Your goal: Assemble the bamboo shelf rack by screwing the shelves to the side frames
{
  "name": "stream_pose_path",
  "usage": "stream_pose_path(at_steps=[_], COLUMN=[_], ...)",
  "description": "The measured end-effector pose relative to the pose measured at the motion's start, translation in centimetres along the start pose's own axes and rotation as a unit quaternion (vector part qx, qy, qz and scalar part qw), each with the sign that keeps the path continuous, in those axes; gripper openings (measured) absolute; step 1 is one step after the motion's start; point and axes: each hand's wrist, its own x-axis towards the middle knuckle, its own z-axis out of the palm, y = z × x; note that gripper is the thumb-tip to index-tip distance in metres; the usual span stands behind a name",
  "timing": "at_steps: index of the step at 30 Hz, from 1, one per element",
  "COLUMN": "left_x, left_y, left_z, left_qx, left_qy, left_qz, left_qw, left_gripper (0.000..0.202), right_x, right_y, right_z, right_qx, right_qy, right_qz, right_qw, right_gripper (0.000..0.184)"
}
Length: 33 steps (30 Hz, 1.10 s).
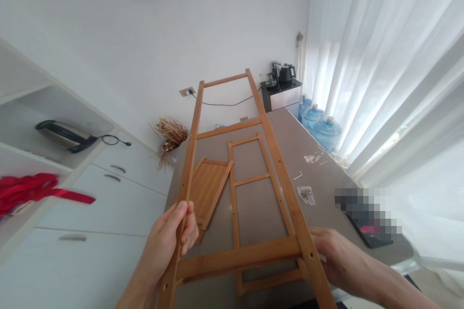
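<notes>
A tall ladder-shaped wooden frame (239, 253), with crossbars and small holes in its rails, is held up tilted in front of me. My left hand (177, 227) is closed around its left rail. At the lower right rail, my right hand (335, 253) grips from the outside, its fingertips hidden behind the wood. Beyond it, a second, similar wooden frame (253, 180) lies on the grey table (319, 251). Left of that lies a slatted wooden panel (212, 186), partly covered by the held frame's left rail.
On the table's right side are a small clear bag of hardware (306, 195), an L-shaped hex key (297, 175) and a dark, partly pixelated object (373, 231). Blue water jugs (326, 133) stand by the curtain. Dried stalks (170, 133) and white cabinets (108, 203) are leftward.
</notes>
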Motion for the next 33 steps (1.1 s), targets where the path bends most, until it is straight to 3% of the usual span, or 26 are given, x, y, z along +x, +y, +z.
stream_pose_path(at_steps=[4,7,10,12,14,18,24,33], left_x=[0.0,-0.1,-0.2,-0.3,-0.3,-0.5,-0.5,-0.3], left_y=[0.0,-0.1,0.0,0.0,0.0,-0.2,-0.2,-0.1], left_z=[0.0,0.0,0.1,0.1,0.1,0.1,0.1,0.2], left_qx=[0.007,0.011,0.015,0.018,0.02,0.013,0.01,-0.004], left_qy=[0.004,0.009,0.008,0.008,0.012,0.009,0.02,0.023], left_qz=[0.002,-0.002,-0.008,-0.009,-0.006,-0.008,-0.017,-0.017], left_qw=[1.0,1.0,1.0,1.0,1.0,1.0,1.0,1.0], left_gripper=[0.032,0.032,0.032,0.032,0.031,0.03,0.03,0.029], right_x=[-0.8,-1.6,-1.0,0.4,2.2,5.2,6.8,7.2], right_y=[0.1,2.8,8.9,13.8,18.2,23.6,26.0,26.9], right_z=[-0.3,-1.4,-2.7,-3.0,-2.8,-1.0,1.0,1.9], right_qx=[0.009,0.02,0.015,-0.073,-0.11,-0.159,-0.204,-0.249], right_qy=[-0.01,0.02,0.075,0.1,0.105,0.089,0.04,0.009], right_qz=[0.025,0.064,0.14,0.238,0.289,0.352,0.397,0.406], right_qw=[1.0,0.998,0.987,0.963,0.945,0.918,0.894,0.879], right_gripper=[0.022,0.039,0.035,0.028,0.024,0.027,0.032,0.032])
